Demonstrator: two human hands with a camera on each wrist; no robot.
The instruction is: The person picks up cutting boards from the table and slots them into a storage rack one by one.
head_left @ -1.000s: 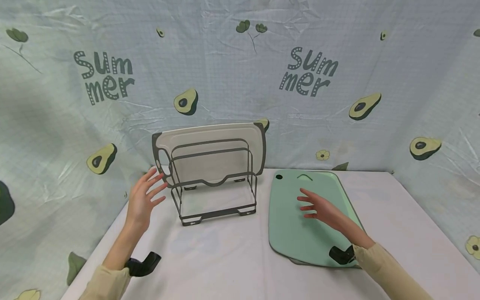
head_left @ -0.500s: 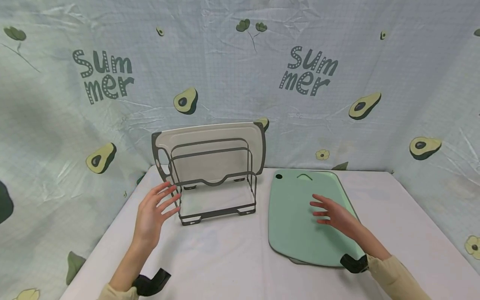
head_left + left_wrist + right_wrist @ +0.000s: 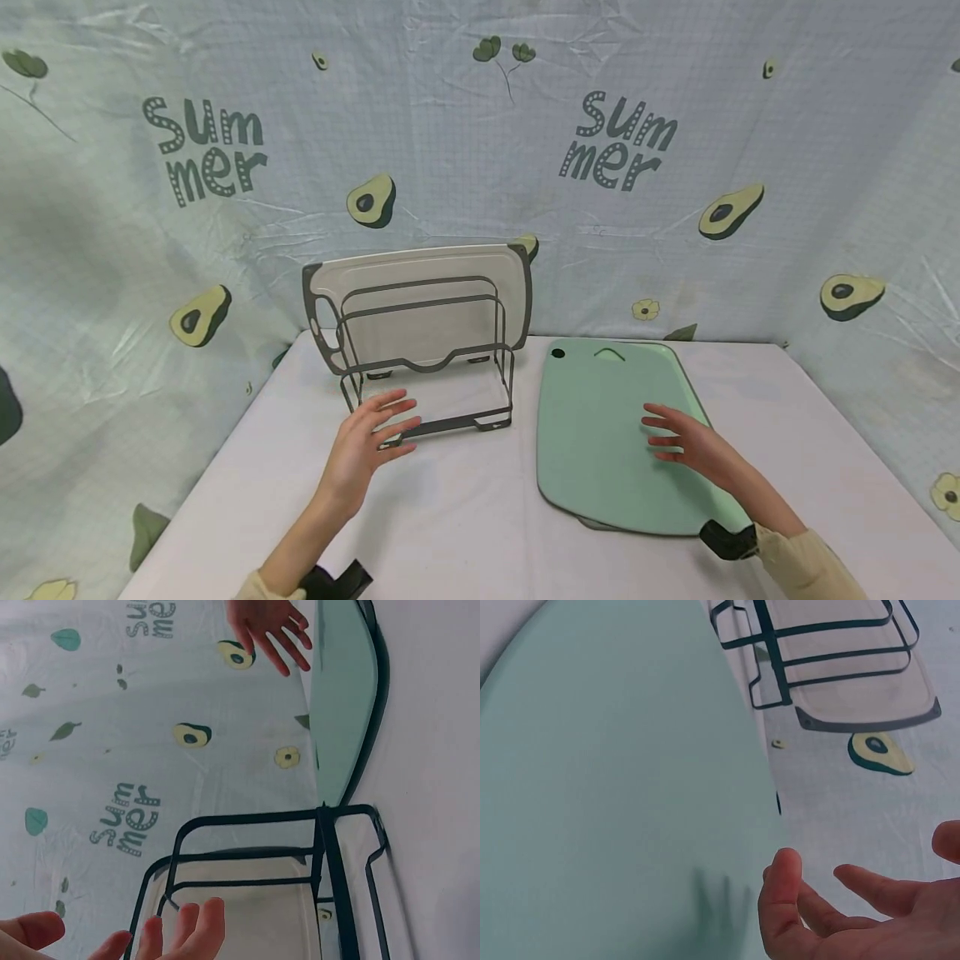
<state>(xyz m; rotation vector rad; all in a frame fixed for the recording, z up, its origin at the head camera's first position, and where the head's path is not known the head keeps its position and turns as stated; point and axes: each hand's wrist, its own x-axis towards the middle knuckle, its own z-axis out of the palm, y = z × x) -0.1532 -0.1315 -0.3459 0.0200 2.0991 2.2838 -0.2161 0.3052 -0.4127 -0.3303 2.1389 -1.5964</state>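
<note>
My left hand (image 3: 360, 458) hovers over the table by the front left corner of a dark wire rack (image 3: 450, 427), fingers spread and holding nothing. A white cutting board (image 3: 420, 325) with grey corners and a handle hole stands on edge at the back of that rack. On the right, a green cutting board (image 3: 600, 433) lies flat, and my right hand (image 3: 693, 446) floats above it with loosely bent fingers, apart from its surface. In the right wrist view the fingers (image 3: 781, 892) cast a soft shadow on the green board.
A grey edge (image 3: 600, 525) of something flat peeks out beneath the green board. The white table (image 3: 465, 517) is bordered by a hanging sheet (image 3: 465, 167) printed with avocados and lettering at the back and sides.
My left hand has moved right and toward me, from beside the rack to its front. My right hand has drifted right and toward me above the green board. Rack and boards have stayed put.
</note>
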